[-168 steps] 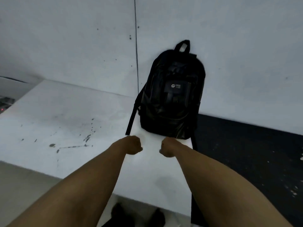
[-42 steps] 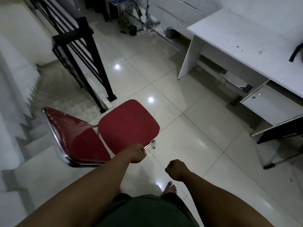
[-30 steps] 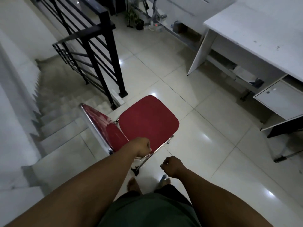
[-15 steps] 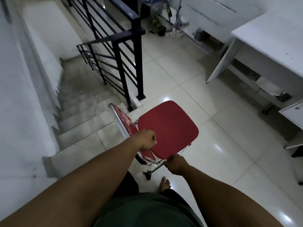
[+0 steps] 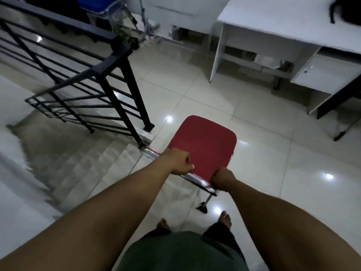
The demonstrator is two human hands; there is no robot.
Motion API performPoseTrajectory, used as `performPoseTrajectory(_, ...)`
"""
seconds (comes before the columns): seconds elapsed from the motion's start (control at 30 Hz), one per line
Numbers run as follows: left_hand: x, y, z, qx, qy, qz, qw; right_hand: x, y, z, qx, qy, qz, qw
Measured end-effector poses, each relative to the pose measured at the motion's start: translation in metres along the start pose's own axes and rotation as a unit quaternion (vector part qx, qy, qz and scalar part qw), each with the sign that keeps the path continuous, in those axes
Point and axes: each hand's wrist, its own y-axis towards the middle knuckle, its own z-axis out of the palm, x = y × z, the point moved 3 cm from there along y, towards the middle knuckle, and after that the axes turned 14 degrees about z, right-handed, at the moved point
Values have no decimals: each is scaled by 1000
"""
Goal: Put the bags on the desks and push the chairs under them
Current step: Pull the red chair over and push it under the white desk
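**Both our hands hold on tight**

Our two bare arms reach out in front of us and down. Our left hand is curled over the top bar of the chair, knuckles up and fingers wrapped round it. Our right hand is closed in a fist on the same bar, just beside the left one. Both elbows are nearly straight. Our bare feet stand below.
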Motion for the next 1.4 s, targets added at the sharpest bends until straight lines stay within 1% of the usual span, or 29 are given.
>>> performPoseTrajectory(0.07, 12, -10, -1, 8, -29, 2, 1000, 3, -7, -1, -24, 46, 24, 998)
performPoseTrajectory(0.13, 19, -16, -4, 9, -54, 26, 998, 10, -14, -5, -40, 147, 40, 988)
performPoseTrajectory(0.2, 21, -17, -8, 33, -76, 63, 995, 20, -18, -8, -54, 232, 32, 971)
performPoseTrajectory(0.23, 21, -17, -11, 51, -78, 81, 992, 25, -21, -7, -48, 265, 24, 963)
performPoseTrajectory(0.3, 25, -17, -16, 97, -62, 99, 988, 38, -31, -7, 7, 320, 3, 947)
performPoseTrajectory(0.33, 28, -16, -16, 114, -37, 103, 987, 43, -36, -8, 32, 316, -8, 948)
performPoseTrajectory(0.37, 33, -17, -14, 118, 1, 99, 988, 49, -41, -8, 54, 285, -25, 957)
performPoseTrajectory(0.43, 38, -17, -9, 105, 100, 88, 986, 53, -46, -5, 81, 219, -49, 971)
performPoseTrajectory(0.47, 41, -16, -6, 97, 132, 78, 983, 55, -48, -4, 91, 194, -60, 975)
performPoseTrajectory(0.53, 39, -14, -2, 118, 138, 73, 981, 54, -48, -2, 106, 165, -63, 979)
performPoseTrajectory(0.63, 42, -8, -2, 164, 116, 96, 975, 55, -45, 10, 103, 140, -45, 984)
performPoseTrajectory(0.7, 47, -6, -6, 160, 124, 122, 972, 56, -43, 18, 60, 117, -40, 990)
performPoseTrajectory(0.8, 58, -8, -14, 138, 128, 171, 967, 58, -44, 23, -60, 74, -24, 995)
performPoseTrajectory(0.9, 66, -10, -18, 110, 127, 197, 966, 61, -50, 24, -182, 70, -34, 980)
performPoseTrajectory(0.97, 66, -13, -18, 63, 156, 218, 961, 61, -52, 26, -235, 59, -52, 969)
performPoseTrajectory(1.03, 65, -16, -14, 0, 190, 242, 952, 59, -51, 28, -259, 47, -61, 963)
performPoseTrajectory(1.1, 65, -17, -13, -35, 204, 249, 946, 57, -47, 28, -276, 43, -62, 958)
performPoseTrajectory(1.27, 67, -9, -15, -51, 188, 217, 957, 60, -45, 22, -295, 10, -79, 952)
performPoseTrajectory(1.4, 67, 0, -17, -52, 183, 195, 962, 64, -44, 15, -310, -21, -58, 949)
